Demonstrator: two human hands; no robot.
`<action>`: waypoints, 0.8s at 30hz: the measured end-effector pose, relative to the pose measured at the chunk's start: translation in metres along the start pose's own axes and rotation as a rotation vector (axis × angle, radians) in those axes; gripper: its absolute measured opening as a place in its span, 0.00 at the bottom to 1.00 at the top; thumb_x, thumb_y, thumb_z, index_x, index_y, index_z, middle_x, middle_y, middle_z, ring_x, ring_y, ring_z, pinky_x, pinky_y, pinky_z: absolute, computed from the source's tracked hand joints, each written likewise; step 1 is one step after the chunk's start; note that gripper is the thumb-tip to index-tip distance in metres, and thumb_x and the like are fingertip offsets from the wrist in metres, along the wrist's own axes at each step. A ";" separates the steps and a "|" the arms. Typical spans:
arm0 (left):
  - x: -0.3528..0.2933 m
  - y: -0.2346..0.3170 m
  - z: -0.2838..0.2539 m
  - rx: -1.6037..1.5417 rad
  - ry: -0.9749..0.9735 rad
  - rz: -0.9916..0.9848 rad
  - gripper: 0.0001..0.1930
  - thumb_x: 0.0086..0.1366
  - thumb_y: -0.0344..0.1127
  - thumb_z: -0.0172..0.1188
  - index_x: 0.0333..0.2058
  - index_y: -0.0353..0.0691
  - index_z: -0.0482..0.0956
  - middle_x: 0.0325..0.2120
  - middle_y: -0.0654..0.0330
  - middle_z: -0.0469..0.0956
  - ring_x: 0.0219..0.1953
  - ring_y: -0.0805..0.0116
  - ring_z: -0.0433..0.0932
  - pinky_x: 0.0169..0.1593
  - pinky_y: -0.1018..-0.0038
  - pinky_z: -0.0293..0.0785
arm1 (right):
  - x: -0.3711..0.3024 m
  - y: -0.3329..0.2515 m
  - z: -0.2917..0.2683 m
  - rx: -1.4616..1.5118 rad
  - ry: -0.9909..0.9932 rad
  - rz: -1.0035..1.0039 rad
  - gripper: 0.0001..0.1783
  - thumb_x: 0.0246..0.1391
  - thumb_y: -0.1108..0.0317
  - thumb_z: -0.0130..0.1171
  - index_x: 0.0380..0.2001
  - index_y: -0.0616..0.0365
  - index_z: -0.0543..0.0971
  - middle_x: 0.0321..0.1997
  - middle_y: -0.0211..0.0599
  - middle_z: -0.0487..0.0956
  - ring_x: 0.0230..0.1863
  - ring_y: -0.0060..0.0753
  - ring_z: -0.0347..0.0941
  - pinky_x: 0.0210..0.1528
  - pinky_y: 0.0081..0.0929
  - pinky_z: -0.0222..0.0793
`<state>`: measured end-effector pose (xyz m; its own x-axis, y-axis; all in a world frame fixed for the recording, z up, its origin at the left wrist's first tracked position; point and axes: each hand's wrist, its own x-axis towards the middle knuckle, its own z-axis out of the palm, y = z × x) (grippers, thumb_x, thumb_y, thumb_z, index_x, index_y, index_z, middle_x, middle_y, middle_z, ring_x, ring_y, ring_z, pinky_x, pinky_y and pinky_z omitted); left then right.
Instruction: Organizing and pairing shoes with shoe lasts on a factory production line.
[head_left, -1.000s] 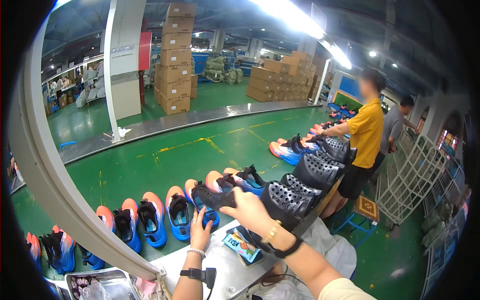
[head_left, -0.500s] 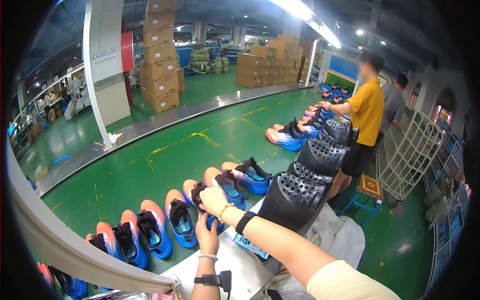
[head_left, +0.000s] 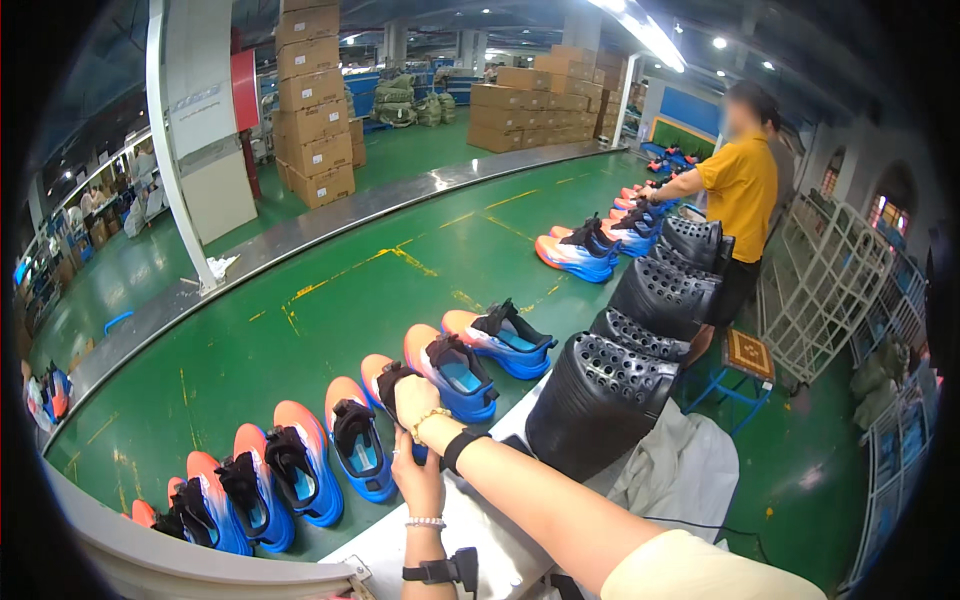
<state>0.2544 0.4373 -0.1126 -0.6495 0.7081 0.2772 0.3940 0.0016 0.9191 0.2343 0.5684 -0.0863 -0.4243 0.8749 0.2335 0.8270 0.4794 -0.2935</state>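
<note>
At the lower middle of the head view, the person's right hand [head_left: 413,402] lies over the opening of an orange-and-blue shoe [head_left: 375,370], its back turned up. Its forearm slants in from the lower right, a pale sleeve [head_left: 700,570] covering the part nearest the edge. The left hand [head_left: 418,478] stands just below, at the shoe's heel end, with its forearm rising almost straight from the lower edge and its fingers pointing up. The right fingers are tucked out of sight, so whether they grip the shoe's black collar cannot be told; the left fingertips are partly covered by the right hand, and their hold is unclear too. The shoe sits in a row on the green surface [head_left: 330,335], between two similar shoes, its toe pointing away; hands hide most of its middle. Farther left, a pale curved frame [head_left: 200,560] cuts off the row's nearest shoes.
</note>
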 end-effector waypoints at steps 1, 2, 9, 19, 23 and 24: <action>-0.001 0.002 0.003 -0.023 0.030 -0.013 0.22 0.53 0.25 0.64 0.49 0.30 0.73 0.58 0.41 0.69 0.56 0.42 0.72 0.57 0.61 0.68 | 0.003 0.001 -0.001 -0.009 -0.037 0.006 0.06 0.47 0.70 0.60 0.26 0.57 0.84 0.31 0.44 0.84 0.36 0.41 0.83 0.36 0.33 0.80; -0.004 0.003 0.004 0.060 0.066 0.022 0.21 0.53 0.26 0.65 0.48 0.32 0.74 0.56 0.43 0.71 0.53 0.42 0.73 0.54 0.60 0.70 | -0.002 0.001 -0.001 0.021 -0.029 0.008 0.06 0.46 0.70 0.62 0.27 0.58 0.84 0.32 0.46 0.84 0.36 0.42 0.83 0.37 0.34 0.80; 0.005 0.002 0.000 0.223 0.057 0.033 0.15 0.54 0.26 0.63 0.42 0.37 0.74 0.54 0.46 0.73 0.46 0.43 0.76 0.46 0.58 0.72 | -0.006 0.011 -0.039 0.106 -0.071 -0.177 0.18 0.41 0.56 0.68 0.27 0.62 0.83 0.30 0.51 0.82 0.35 0.48 0.81 0.38 0.40 0.78; 0.005 0.000 -0.004 0.121 0.079 0.108 0.16 0.51 0.24 0.63 0.40 0.35 0.74 0.56 0.44 0.71 0.46 0.43 0.76 0.49 0.60 0.73 | 0.007 0.009 -0.013 0.038 -0.075 -0.360 0.13 0.50 0.61 0.58 0.25 0.62 0.82 0.26 0.51 0.81 0.31 0.50 0.81 0.36 0.41 0.78; 0.002 0.008 0.007 0.120 0.144 0.093 0.17 0.49 0.23 0.64 0.39 0.35 0.73 0.56 0.44 0.70 0.46 0.42 0.76 0.49 0.60 0.72 | 0.013 0.013 -0.006 0.036 -0.053 -0.379 0.14 0.50 0.61 0.58 0.25 0.62 0.82 0.25 0.52 0.80 0.31 0.50 0.81 0.36 0.41 0.78; 0.000 0.019 0.006 0.135 0.099 0.040 0.19 0.49 0.21 0.64 0.41 0.34 0.72 0.58 0.42 0.68 0.51 0.41 0.73 0.53 0.59 0.69 | 0.011 0.016 -0.011 0.041 -0.051 -0.369 0.14 0.50 0.61 0.58 0.25 0.62 0.82 0.25 0.52 0.80 0.31 0.50 0.81 0.36 0.41 0.78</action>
<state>0.2661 0.4414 -0.0973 -0.6900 0.6364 0.3449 0.5002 0.0748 0.8627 0.2471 0.5848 -0.0788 -0.7098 0.6442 0.2848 0.5997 0.7648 -0.2354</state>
